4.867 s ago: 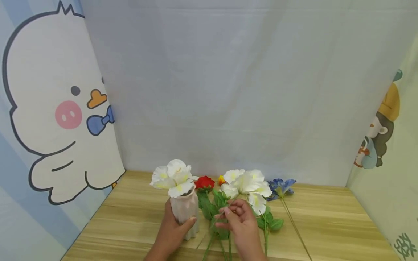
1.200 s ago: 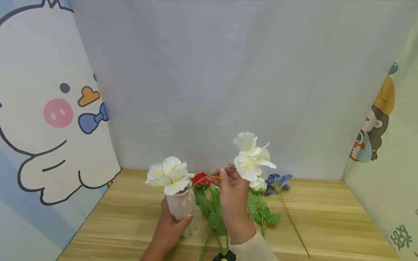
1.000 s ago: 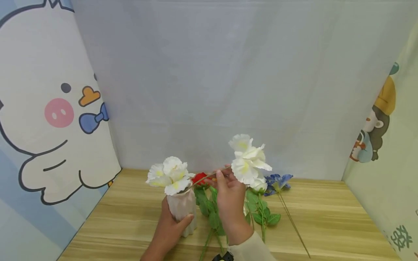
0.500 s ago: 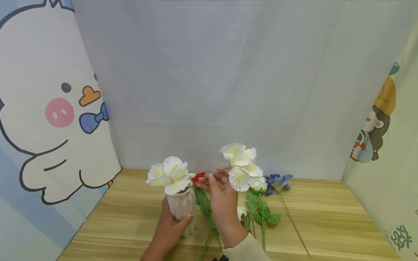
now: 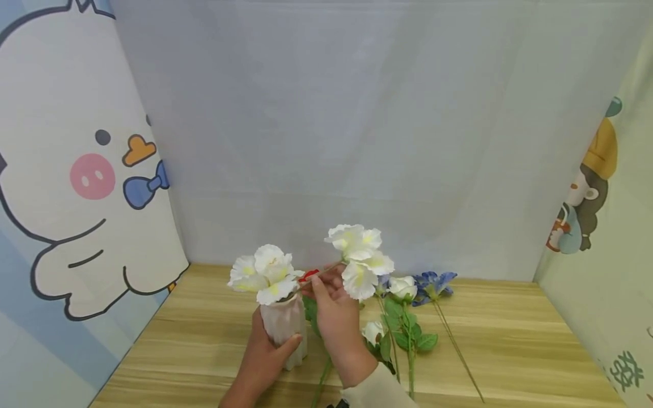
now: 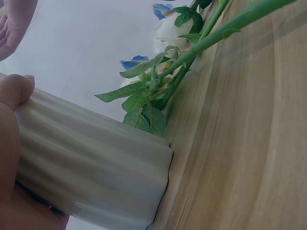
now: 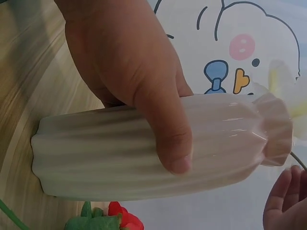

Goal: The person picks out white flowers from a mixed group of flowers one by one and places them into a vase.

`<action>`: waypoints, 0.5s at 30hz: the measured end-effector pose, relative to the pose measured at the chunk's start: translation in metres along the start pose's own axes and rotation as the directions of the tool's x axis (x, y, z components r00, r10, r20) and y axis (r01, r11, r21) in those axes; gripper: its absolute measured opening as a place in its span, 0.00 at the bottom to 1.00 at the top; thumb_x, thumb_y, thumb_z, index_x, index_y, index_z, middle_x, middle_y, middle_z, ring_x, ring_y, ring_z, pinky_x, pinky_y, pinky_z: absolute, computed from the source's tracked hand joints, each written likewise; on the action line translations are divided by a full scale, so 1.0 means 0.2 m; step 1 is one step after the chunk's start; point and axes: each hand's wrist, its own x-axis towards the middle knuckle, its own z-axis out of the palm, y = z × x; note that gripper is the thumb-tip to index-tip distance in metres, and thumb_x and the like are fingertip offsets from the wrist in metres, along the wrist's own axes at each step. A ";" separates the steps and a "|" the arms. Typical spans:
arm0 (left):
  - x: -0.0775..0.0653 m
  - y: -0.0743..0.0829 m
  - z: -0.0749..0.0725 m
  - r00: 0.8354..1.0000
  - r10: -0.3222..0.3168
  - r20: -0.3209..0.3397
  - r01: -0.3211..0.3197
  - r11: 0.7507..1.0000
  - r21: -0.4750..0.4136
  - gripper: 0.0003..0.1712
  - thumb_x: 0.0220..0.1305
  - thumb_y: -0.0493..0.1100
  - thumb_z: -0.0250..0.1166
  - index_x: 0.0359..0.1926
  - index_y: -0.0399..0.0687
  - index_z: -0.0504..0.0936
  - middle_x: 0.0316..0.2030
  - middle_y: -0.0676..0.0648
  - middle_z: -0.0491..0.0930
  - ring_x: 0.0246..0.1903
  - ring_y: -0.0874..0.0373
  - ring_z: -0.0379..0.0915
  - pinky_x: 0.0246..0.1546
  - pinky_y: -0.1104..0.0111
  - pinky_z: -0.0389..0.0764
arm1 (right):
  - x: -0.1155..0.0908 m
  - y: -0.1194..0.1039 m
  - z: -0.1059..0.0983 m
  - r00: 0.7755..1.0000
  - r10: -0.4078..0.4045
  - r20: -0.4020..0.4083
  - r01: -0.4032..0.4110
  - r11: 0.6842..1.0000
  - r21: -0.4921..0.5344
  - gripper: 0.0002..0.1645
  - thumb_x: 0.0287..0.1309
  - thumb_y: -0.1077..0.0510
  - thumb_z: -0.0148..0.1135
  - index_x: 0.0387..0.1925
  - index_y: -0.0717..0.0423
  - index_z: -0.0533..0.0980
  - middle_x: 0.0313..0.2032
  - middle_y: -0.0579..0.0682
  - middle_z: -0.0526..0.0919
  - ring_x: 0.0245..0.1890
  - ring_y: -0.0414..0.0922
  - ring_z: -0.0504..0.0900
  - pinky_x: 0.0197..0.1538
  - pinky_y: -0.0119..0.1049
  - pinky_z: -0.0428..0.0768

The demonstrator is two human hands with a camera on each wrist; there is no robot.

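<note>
My left hand (image 5: 267, 357) grips a pale ribbed vase (image 5: 287, 331) around its side, thumb across the front; the vase stands on the table. One white artificial flower (image 5: 267, 275) sits in the vase, its bloom leaning left over the rim. With its fingers, my right hand (image 5: 340, 326) pinches the thin stem of a second white flower (image 5: 359, 260). That stem slants down left to the vase mouth, and in the right wrist view a stem (image 7: 298, 159) reaches the rim beside the fingers. A red flower (image 5: 308, 276) lies behind, mostly hidden by my right hand.
Right of my hands, on the wooden table (image 5: 510, 351), lie a white rose (image 5: 403, 288), another white bloom (image 5: 373, 331) and a blue flower (image 5: 433, 286), with long stems toward the front edge. A grey cloth wall (image 5: 326, 141) stands at the back.
The second white flower has been lifted off the table and its stem brought to the vase mouth. Over the last second my right hand moved left with it. The left hand and vase stayed put.
</note>
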 end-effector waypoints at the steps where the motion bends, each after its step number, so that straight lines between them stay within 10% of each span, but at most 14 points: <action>1: 0.01 -0.02 0.00 1.000 -0.002 0.000 0.002 1.000 0.003 0.53 0.48 0.45 0.75 0.67 0.49 0.49 0.52 0.42 0.69 0.49 0.52 0.69 0.50 0.56 0.68 | 0.00 0.00 0.00 1.000 0.011 -0.006 -0.011 0.999 -0.038 0.14 0.61 0.60 0.60 0.43 0.63 0.68 0.38 0.58 0.78 0.39 0.51 0.81 0.46 0.43 0.78; 8: 0.02 -0.10 0.02 1.000 0.024 -0.003 -0.024 0.999 -0.027 0.54 0.47 0.48 0.75 0.67 0.54 0.48 0.53 0.45 0.69 0.50 0.54 0.68 0.50 0.56 0.68 | 0.01 0.02 0.00 0.997 -0.025 0.075 0.042 0.973 -0.227 0.11 0.58 0.56 0.64 0.39 0.59 0.75 0.39 0.50 0.79 0.41 0.45 0.79 0.47 0.36 0.76; 15: 0.01 -0.05 0.01 1.000 0.019 0.009 -0.019 0.999 -0.033 0.53 0.49 0.43 0.74 0.67 0.51 0.47 0.53 0.44 0.68 0.49 0.53 0.68 0.50 0.56 0.68 | 0.02 0.02 0.01 0.997 -0.038 0.068 0.046 0.991 -0.127 0.16 0.60 0.61 0.61 0.48 0.65 0.72 0.45 0.58 0.78 0.47 0.50 0.77 0.49 0.36 0.74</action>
